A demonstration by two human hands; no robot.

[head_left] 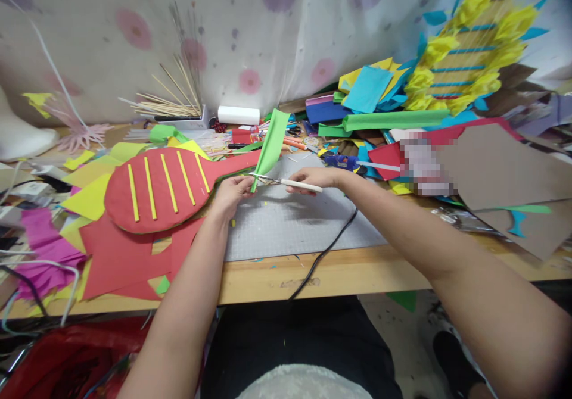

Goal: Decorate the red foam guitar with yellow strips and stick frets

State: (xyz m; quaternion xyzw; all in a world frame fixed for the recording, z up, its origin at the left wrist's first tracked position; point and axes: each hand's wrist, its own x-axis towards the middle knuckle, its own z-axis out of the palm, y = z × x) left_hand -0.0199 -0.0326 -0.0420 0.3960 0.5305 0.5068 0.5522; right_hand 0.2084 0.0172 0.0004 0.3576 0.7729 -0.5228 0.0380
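Observation:
My left hand [232, 194] pinches the lower end of a long green paper strip [271, 144] that rises upright above the grey cutting mat [295, 223]. My right hand [313, 178] is closed around white-handled scissors [288, 182], whose blades reach left to the strip's lower end. Just left of my left hand lies a red paddle-shaped paper piece [165, 187] with several yellow stripes on it.
Loose red, yellow and magenta paper [111, 244] covers the left of the wooden table. Stacked coloured sheets [366, 89], brown cardboard [504, 172] and a yellow-and-blue paper craft [473, 47] fill the right. A black cable [324, 253] crosses the mat. Sticks [174, 98] and a white roll [238, 115] stand at the back.

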